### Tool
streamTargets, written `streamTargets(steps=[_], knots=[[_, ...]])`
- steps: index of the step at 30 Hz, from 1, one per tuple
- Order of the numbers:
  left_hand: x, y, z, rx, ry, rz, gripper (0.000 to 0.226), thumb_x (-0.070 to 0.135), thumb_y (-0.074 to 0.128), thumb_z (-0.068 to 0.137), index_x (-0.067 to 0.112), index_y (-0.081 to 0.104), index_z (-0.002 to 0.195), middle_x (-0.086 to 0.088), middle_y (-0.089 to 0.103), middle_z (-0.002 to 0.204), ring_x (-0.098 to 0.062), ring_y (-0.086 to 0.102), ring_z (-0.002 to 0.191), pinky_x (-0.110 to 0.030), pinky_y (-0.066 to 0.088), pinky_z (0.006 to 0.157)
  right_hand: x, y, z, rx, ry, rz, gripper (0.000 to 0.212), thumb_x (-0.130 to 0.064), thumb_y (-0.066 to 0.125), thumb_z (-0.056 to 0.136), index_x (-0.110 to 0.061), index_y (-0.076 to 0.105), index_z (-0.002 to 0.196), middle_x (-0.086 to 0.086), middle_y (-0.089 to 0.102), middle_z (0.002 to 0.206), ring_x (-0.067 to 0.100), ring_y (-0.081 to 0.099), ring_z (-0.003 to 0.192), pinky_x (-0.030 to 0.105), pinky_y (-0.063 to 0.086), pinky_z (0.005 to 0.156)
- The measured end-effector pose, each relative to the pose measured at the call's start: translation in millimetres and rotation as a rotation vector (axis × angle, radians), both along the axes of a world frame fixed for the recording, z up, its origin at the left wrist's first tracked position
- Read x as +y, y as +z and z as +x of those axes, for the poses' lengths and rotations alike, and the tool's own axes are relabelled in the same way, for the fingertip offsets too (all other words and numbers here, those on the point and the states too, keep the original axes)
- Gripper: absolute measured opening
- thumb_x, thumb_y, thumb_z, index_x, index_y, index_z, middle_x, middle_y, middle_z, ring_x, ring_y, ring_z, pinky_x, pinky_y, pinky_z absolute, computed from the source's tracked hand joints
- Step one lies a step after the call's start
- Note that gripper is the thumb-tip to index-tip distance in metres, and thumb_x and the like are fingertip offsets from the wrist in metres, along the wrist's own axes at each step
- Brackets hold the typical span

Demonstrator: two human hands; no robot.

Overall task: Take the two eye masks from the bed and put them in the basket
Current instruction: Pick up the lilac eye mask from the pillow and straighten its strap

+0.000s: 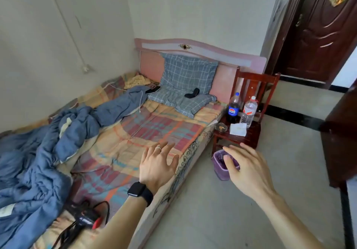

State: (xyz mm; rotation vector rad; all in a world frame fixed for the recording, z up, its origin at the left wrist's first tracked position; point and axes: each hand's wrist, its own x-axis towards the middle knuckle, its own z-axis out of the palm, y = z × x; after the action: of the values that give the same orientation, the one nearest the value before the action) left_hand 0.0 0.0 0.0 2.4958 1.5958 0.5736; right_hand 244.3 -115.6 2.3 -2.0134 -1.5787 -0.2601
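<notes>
Fingers (170, 148) of the left hand (157, 168) are spreading wide over the plaid bedspread (146, 131) and holding nothing; the right hand (246, 168) is likewise hanging open and empty above the floor, partly covering the purple basket (220, 169) beside the bed.

In the head view, one black eye mask (191, 93) is lying on the checked pillow (185, 78), and the second eye mask (153, 89) is sitting at the pillow's left edge, touching the blue quilt (77, 125). Both are lying well apart from the hands. Judging by this, nothing is done yet: both masks are waiting to be collected and carried to the basket.
</notes>
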Motion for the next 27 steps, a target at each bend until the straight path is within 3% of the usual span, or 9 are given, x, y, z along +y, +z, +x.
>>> streamTargets(steps=[7, 12, 17, 23, 27], knots=[[118.8, -2.4, 53.9, 0.001, -0.005, -0.011, 0.05, 0.052, 0.047, 0.089, 0.034, 0.05, 0.135, 0.004, 0.056, 0.138, -0.024, 0.049, 0.125, -0.041, 0.031, 0.111, 108.6, 4.4, 54.3, -0.011, -0.002, -0.011, 0.04, -0.04, 0.047, 0.089, -0.021, 0.075, 0.111, -0.003, 0.077, 0.106, 0.031, 0.065, 0.114, 0.047, 0.054, 0.087], [193.1, -13.4, 98.3, 0.015, -0.019, -0.055, 0.056, 0.056, 0.038, 0.087, 0.033, 0.048, 0.137, 0.003, 0.055, 0.139, -0.024, 0.048, 0.126, -0.042, 0.03, 0.112, 182.0, -6.0, 95.3, -0.006, -0.001, 0.005, 0.04, -0.04, 0.047, 0.089, -0.022, 0.075, 0.111, -0.005, 0.077, 0.108, 0.028, 0.065, 0.114, 0.041, 0.05, 0.09], [271.6, -21.6, 147.6, 0.007, 0.005, -0.039, 0.053, 0.054, 0.04, 0.088, 0.034, 0.047, 0.137, 0.003, 0.055, 0.139, -0.024, 0.048, 0.127, -0.042, 0.032, 0.111, 275.2, -16.5, 147.6, 0.013, 0.065, -0.071, 0.037, -0.037, 0.05, 0.091, -0.022, 0.071, 0.117, -0.004, 0.075, 0.115, 0.027, 0.062, 0.12, 0.045, 0.051, 0.092], [356.9, -28.0, 194.5, 0.013, 0.115, -0.059, 0.048, 0.049, 0.049, 0.091, 0.031, 0.051, 0.136, 0.003, 0.056, 0.139, -0.024, 0.049, 0.126, -0.042, 0.033, 0.11, 388.6, -17.0, 213.6, -0.009, 0.196, -0.061, 0.031, -0.033, 0.051, 0.091, -0.022, 0.071, 0.112, -0.006, 0.075, 0.112, 0.022, 0.064, 0.11, 0.04, 0.051, 0.082], [407.2, -36.0, 211.1, 0.033, 0.17, -0.097, 0.046, 0.048, 0.049, 0.091, 0.034, 0.05, 0.135, 0.004, 0.055, 0.139, -0.024, 0.047, 0.128, -0.043, 0.033, 0.11, 451.1, -23.4, 241.7, 0.013, 0.26, -0.067, 0.027, -0.027, 0.06, 0.09, -0.027, 0.068, 0.115, -0.009, 0.072, 0.117, 0.019, 0.063, 0.113, 0.04, 0.053, 0.087]])
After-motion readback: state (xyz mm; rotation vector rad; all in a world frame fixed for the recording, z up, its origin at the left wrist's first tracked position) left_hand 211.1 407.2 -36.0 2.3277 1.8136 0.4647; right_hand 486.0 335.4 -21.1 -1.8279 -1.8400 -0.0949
